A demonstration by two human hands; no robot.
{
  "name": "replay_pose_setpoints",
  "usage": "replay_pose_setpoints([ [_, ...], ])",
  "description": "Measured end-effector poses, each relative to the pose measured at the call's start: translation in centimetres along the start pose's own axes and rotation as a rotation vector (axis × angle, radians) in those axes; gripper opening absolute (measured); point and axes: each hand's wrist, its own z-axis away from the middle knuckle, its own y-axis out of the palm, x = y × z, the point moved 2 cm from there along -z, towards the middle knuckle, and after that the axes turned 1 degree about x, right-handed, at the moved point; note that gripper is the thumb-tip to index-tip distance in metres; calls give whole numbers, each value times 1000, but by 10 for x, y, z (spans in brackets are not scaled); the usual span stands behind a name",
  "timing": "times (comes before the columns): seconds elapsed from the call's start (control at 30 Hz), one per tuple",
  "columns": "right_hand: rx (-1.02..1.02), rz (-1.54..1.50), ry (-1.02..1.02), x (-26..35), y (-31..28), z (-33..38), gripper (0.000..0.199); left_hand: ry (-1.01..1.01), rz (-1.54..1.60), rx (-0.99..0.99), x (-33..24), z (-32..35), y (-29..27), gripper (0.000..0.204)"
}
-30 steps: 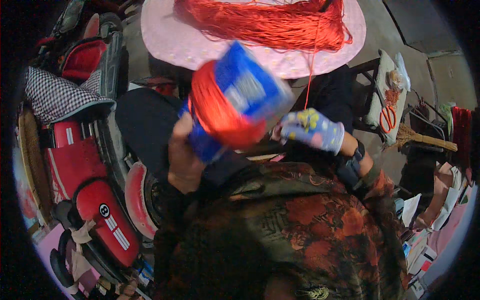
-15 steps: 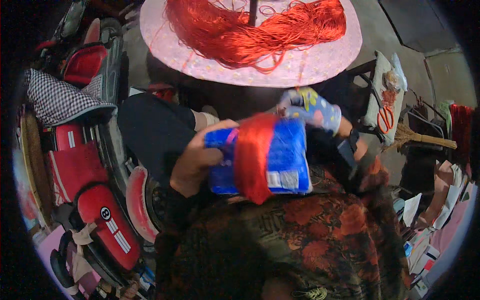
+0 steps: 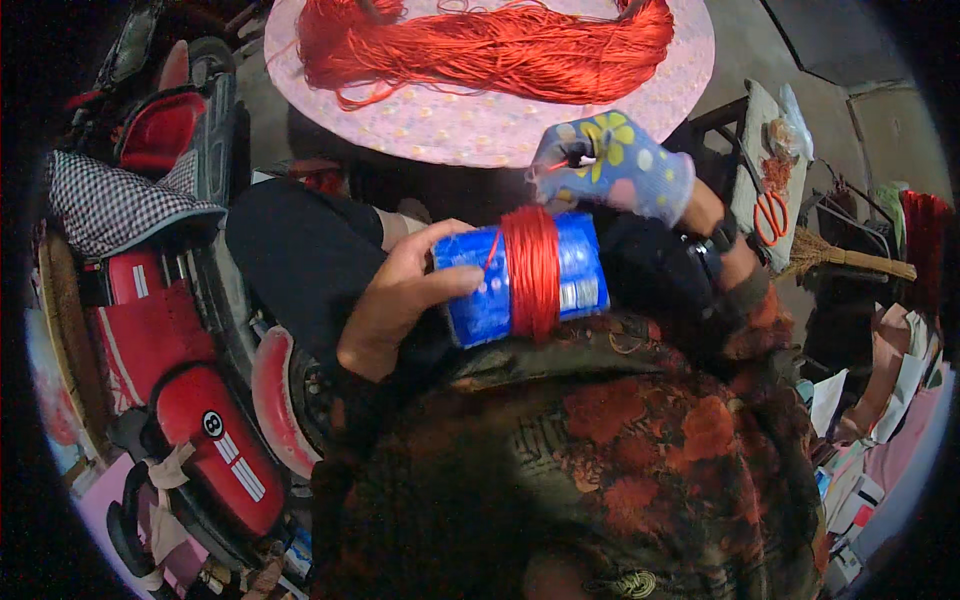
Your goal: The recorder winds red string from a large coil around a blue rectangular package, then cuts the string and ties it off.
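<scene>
A blue rectangular package [image 3: 583,258] is gripped at its left end by my bare left hand [image 3: 400,290], the thumb lying across its upper face. Red cord [image 3: 532,270] is wound in a thick band around the package's middle. One strand slants from under my left thumb to the band. Just beyond the package, my right hand [image 3: 625,175], in a flowered blue-grey glove, is pinched closed on a strand of red cord. A large loose skein of red cord [image 3: 490,50] lies ahead on a round, pink-covered table [image 3: 420,130].
Orange-handled scissors [image 3: 770,218] rest on a pale padded stool [image 3: 765,130] at right, beside a straw broom [image 3: 850,262]. To the left stand a red and black vehicle [image 3: 220,450] and a checkered cloth [image 3: 120,200]. Papers and boxes [image 3: 850,500] are piled at lower right.
The package has shifted slightly up and tilted in my left hand. My right hand has swung up and a little left. The cord band looks sharper now, and the table sits higher in view.
</scene>
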Motion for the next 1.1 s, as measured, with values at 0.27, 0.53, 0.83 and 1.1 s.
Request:
replay_pose_setpoints([
  [0.27,131,-196,123,-92,55,46,25,234,485,-174,-10,8,-6,49],
  [0.53,119,440,-367,34,10,40,14,93,-128,-181,13,-9,-12,35],
  [0.83,52,-405,19,-70,36,29,21,163,522,-2,7,17,-9,51],
  [1.1,313,159,-294,15,33,53,13,233,40,-366,10,-3,-15,35],
])
